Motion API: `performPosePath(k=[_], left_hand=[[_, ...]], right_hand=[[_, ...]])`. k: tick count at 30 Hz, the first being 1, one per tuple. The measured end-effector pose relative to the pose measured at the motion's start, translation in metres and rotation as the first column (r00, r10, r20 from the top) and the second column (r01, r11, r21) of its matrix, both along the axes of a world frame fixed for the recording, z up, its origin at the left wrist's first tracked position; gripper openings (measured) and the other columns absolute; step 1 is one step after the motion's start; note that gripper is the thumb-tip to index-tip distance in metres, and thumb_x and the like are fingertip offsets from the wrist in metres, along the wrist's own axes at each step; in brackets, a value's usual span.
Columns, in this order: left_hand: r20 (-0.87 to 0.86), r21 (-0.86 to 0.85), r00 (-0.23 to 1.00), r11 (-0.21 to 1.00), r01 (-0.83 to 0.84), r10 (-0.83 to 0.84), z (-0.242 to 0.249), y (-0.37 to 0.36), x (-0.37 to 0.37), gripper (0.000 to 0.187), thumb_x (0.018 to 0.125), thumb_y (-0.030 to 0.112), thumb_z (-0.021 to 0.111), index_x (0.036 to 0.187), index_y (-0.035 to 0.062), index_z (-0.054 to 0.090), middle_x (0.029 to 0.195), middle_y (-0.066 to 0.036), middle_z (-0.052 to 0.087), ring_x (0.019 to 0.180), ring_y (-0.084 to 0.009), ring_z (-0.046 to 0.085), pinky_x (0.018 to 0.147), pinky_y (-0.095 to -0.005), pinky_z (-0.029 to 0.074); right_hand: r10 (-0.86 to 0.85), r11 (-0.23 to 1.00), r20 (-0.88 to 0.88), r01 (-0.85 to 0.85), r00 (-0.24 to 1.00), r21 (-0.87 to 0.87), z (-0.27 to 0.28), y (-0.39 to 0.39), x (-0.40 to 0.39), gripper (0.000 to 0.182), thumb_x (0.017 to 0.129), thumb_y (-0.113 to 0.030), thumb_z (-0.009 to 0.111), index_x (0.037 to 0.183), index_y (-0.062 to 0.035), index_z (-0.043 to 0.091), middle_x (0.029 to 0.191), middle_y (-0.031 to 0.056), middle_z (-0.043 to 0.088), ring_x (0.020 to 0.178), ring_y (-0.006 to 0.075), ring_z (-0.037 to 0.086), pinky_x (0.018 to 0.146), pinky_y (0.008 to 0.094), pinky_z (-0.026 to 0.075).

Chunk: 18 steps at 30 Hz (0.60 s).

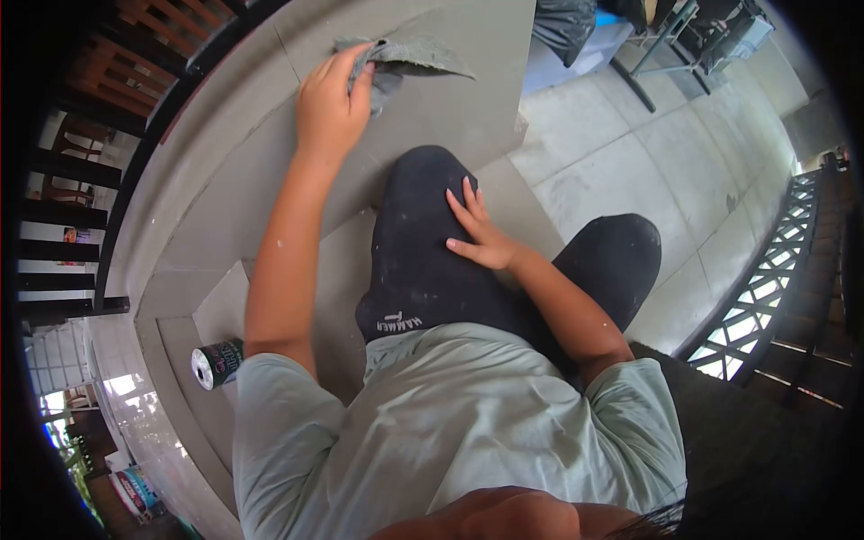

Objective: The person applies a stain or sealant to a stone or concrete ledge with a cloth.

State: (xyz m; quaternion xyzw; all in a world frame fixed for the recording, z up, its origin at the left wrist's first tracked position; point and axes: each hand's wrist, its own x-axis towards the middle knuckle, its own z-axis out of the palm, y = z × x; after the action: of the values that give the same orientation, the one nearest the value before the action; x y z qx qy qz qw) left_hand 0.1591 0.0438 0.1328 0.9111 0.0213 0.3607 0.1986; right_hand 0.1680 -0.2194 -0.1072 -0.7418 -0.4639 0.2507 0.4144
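At the top of the head view, my left hand (335, 101) is closed round a crumpled grey rag (409, 56). The rag lies against the smooth grey tiled surface (450, 108), and one end of it trails off to the right. My left arm is stretched forward. My right hand (486, 238) rests open on my dark-clad thigh (418, 234), its fingers spread and holding nothing. Both knees are bent.
A can (216, 364) with a dark label is by my left elbow, on a grey ledge. A black railing (67, 213) curves along the left. Beyond the tiled floor (630, 171) are a black plastic bag (565, 29) and a metal-framed stand (661, 54). Lattice metalwork (760, 279) borders the right.
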Motion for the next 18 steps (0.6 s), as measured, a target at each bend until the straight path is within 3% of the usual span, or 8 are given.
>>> performPosePath(k=[3,4,5,7,9,13,14,18], left_hand=[[-0.027,-0.599,0.992,0.796,0.085,-0.126,-0.035,-0.052,-0.041,0.026,0.105,0.016,0.057,0.123,-0.0012,0.064,0.107,-0.014,0.072,0.102,-0.0177,0.067,0.087,-0.0304,0.050],[-0.097,-0.766,0.977,0.641,0.047,-0.188,-0.048,-0.071,-0.056,0.027,0.106,0.018,0.057,0.125,-0.0015,0.063,0.110,-0.010,0.072,0.104,-0.0130,0.064,0.089,-0.0290,0.049],[-0.026,-0.875,0.939,0.461,0.145,-0.344,-0.092,-0.094,-0.067,0.030,0.108,0.020,0.056,0.130,0.0001,0.061,0.119,-0.003,0.068,0.109,-0.0096,0.059,0.095,-0.0283,0.047],[0.079,-0.994,0.900,0.034,0.104,-0.429,-0.100,-0.131,-0.077,0.029,0.109,0.019,0.055,0.131,0.0015,0.061,0.122,-0.002,0.066,0.111,-0.0087,0.058,0.099,-0.0282,0.046],[0.088,-0.984,0.846,-0.179,-0.009,-0.526,-0.126,-0.140,-0.080,0.029,0.109,0.018,0.054,0.130,0.0011,0.062,0.121,-0.002,0.066,0.113,-0.0086,0.058,0.101,-0.0289,0.046],[0.093,-0.961,0.735,-0.253,-0.110,-0.672,-0.128,-0.148,-0.063,0.052,0.110,0.034,0.049,0.151,0.0030,0.044,0.141,-0.010,0.058,0.127,-0.0183,0.058,0.107,-0.0347,0.047],[0.022,-0.961,0.729,-0.216,-0.173,-0.685,-0.122,-0.151,-0.059,0.062,0.108,0.042,0.049,0.156,0.0040,0.037,0.147,-0.013,0.053,0.134,-0.0219,0.053,0.109,-0.0381,0.046],[0.045,-0.925,0.639,-0.273,-0.263,-0.768,-0.129,-0.152,-0.038,0.064,0.106,0.037,0.056,0.156,0.0034,0.036,0.147,-0.017,0.052,0.137,-0.0259,0.052,0.111,-0.0376,0.044]], right_hand=[[-0.062,0.978,-0.068,0.074,0.996,0.197,0.017,-0.009,-0.006,0.092,0.098,-0.038,0.069,0.166,-0.0110,0.012,0.170,0.0284,0.009,0.156,0.0502,0.010,0.125,0.0543,0.017],[-0.105,0.936,-0.201,0.164,0.974,0.310,0.027,-0.014,-0.012,0.088,0.098,-0.023,0.070,0.166,-0.0106,0.015,0.163,0.0248,0.033,0.150,0.0393,0.034,0.121,0.0480,0.030],[0.094,0.782,-0.525,0.264,0.846,0.565,0.030,-0.024,-0.020,0.084,0.099,-0.014,0.069,0.166,-0.0108,0.017,0.155,0.0178,0.044,0.141,0.0289,0.047,0.117,0.0453,0.038],[0.107,0.654,-0.816,0.578,0.568,0.488,-0.003,-0.042,-0.038,0.073,0.100,-0.012,0.067,0.162,-0.0093,0.028,0.145,0.0123,0.052,0.134,0.0217,0.052,0.115,0.0439,0.039],[0.005,0.627,-0.831,0.645,0.556,0.436,0.036,-0.052,-0.042,0.061,0.101,-0.011,0.067,0.155,-0.0077,0.038,0.137,0.0093,0.058,0.123,0.0184,0.059,0.106,0.0396,0.047],[-0.252,0.564,-0.881,0.801,0.400,0.202,0.059,-0.080,-0.032,0.042,0.100,-0.010,0.068,0.139,-0.0059,0.052,0.116,0.0037,0.069,0.096,0.0114,0.068,0.078,0.0288,0.058],[-0.246,0.462,-0.901,0.861,0.356,0.214,0.064,-0.081,-0.028,0.037,0.098,-0.010,0.070,0.132,-0.0058,0.055,0.108,0.0025,0.071,0.081,0.0078,0.068,0.062,0.0238,0.057],[-0.307,0.304,-0.879,0.912,0.366,0.274,0.085,-0.098,-0.002,0.032,0.096,-0.008,0.072,0.124,-0.0068,0.056,0.105,0.0030,0.069,0.084,0.0086,0.068,0.065,0.0247,0.056]])
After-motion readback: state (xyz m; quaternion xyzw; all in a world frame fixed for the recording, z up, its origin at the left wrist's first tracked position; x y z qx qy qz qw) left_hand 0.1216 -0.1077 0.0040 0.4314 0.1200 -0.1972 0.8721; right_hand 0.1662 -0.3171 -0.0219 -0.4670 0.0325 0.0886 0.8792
